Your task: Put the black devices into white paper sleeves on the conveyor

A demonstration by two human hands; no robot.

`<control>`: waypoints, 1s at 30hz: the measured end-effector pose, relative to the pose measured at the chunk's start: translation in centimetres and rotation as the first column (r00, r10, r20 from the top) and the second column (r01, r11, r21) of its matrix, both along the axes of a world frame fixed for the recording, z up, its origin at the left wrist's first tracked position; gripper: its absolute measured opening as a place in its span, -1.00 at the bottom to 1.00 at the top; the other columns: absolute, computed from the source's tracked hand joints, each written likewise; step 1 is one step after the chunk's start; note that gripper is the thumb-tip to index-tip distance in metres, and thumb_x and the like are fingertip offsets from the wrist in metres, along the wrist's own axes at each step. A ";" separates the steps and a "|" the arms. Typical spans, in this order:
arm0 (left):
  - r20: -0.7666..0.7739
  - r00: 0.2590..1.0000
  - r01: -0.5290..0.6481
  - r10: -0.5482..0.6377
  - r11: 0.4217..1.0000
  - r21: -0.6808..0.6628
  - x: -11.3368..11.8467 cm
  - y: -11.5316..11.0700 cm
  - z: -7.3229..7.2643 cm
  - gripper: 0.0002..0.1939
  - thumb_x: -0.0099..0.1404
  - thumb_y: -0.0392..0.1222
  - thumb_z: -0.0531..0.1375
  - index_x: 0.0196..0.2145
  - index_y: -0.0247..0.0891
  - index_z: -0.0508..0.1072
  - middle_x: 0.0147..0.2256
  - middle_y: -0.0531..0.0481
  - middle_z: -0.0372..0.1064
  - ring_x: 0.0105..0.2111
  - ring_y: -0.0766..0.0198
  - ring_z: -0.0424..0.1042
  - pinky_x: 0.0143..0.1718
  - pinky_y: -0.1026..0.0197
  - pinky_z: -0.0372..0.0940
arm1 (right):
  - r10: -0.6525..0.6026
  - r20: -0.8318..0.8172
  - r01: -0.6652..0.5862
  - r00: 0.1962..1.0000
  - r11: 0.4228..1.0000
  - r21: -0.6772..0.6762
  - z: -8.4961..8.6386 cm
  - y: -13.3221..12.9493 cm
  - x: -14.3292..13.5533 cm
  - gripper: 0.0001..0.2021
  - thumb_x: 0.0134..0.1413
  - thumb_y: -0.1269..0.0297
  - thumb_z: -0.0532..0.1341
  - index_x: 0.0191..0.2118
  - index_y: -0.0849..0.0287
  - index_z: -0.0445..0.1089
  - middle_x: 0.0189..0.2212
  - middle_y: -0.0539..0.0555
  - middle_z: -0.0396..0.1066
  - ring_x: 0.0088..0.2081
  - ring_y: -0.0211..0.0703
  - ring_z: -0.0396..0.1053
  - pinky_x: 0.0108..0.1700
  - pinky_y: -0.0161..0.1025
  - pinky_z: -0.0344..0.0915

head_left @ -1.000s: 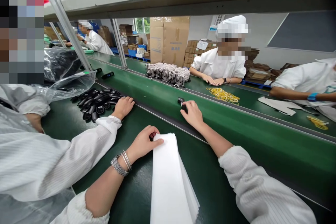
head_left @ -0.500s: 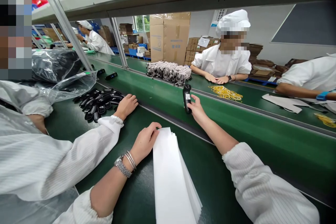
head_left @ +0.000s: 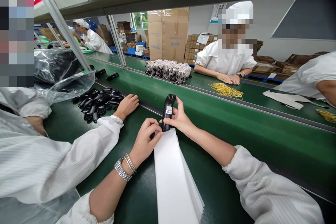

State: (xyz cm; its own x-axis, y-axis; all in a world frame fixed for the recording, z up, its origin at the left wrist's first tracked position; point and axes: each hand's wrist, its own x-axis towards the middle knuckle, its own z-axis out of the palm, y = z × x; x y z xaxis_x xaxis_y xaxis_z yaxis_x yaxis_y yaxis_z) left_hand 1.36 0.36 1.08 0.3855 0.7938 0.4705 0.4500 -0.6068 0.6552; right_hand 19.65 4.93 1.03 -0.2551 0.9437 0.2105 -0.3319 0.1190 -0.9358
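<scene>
A black handheld device [head_left: 168, 112] with a white label stands nearly upright in my right hand [head_left: 181, 117], its lower end at the far edge of the white sheets. My left hand [head_left: 147, 138], with a watch and bangles at the wrist, pinches the far left corner of the stack of long white sheets [head_left: 172, 178]. The fingertips of my left hand are close to the device's lower end; whether they touch it I cannot tell. The sheets lie fanned out on the green table [head_left: 139, 189].
At the left, a co-worker's hand [head_left: 127, 106] rests beside a pile of black devices [head_left: 98, 103] and a plastic bag [head_left: 63, 73]. Across the green belt [head_left: 236, 115] are bundled cords [head_left: 168, 70], yellow bands [head_left: 226, 91] and a seated person [head_left: 227, 56]. A shelf beam hangs above.
My right hand has brought the black device left and nearer, from over the belt to the top of the white sheets. The person at the far right has shifted to the right.
</scene>
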 end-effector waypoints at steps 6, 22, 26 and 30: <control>0.090 0.994 -0.074 0.062 0.988 0.134 0.0 -0.6 0.7 -0.91 0.32 -0.24 0.14 -0.36 -0.22 0.40 -0.13 -0.07 0.16 -0.05 0.18 0.26 0.05 0.08 0.23 | 0.052 0.056 -0.055 0.997 0.997 0.060 0.2 -1.9 -1.5 -0.29 -0.07 0.24 0.36 0.14 -0.06 -0.04 -0.17 -0.01 0.28 -0.20 -0.24 0.39 -0.05 -0.18 0.34; 0.249 0.930 -0.299 0.271 0.951 0.080 -0.4 -0.7 1.1 -0.86 0.33 -0.18 0.11 -0.39 -0.22 0.35 -0.20 -0.05 0.18 -0.14 0.21 0.28 -0.10 0.14 0.29 | 0.311 0.277 -0.309 0.909 0.950 -0.051 1.2 -3.4 -1.7 -0.58 -0.02 -0.10 0.28 -0.18 0.14 0.47 -0.31 0.00 0.41 -0.27 -0.19 0.33 -0.18 -0.23 0.25; 0.259 0.936 -0.262 0.240 0.964 0.053 -0.3 -0.8 1.1 -0.86 0.33 -0.18 0.12 -0.40 -0.23 0.35 -0.19 -0.05 0.18 -0.18 0.23 0.29 -0.16 0.18 0.29 | 0.386 0.327 -0.375 0.863 0.922 -0.099 1.2 -4.0 -1.7 -0.61 -0.10 -0.06 0.35 -0.47 0.22 0.39 -0.53 -0.07 0.29 -0.45 -0.29 0.22 -0.35 -0.31 0.16; 0.294 0.930 -0.231 0.220 0.973 0.004 -0.5 -0.6 0.9 -0.83 0.34 -0.15 0.10 -0.41 -0.23 0.33 -0.18 -0.06 0.23 -0.13 0.20 0.30 -0.10 0.17 0.28 | 0.360 0.157 -0.339 0.919 0.929 -0.147 1.6 -4.3 -2.0 -0.60 -0.09 -0.07 0.34 -0.48 0.21 0.35 -0.56 -0.06 0.29 -0.48 -0.31 0.23 -0.35 -0.31 0.19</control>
State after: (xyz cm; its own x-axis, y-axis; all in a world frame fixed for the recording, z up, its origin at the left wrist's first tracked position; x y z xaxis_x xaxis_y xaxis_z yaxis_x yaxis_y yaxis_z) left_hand 0.89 -0.25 1.97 0.0406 0.8234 0.5660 0.3721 -0.5382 0.7562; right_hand 17.61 0.59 2.59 -0.5964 0.8023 0.0267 -0.1591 -0.0855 -0.9836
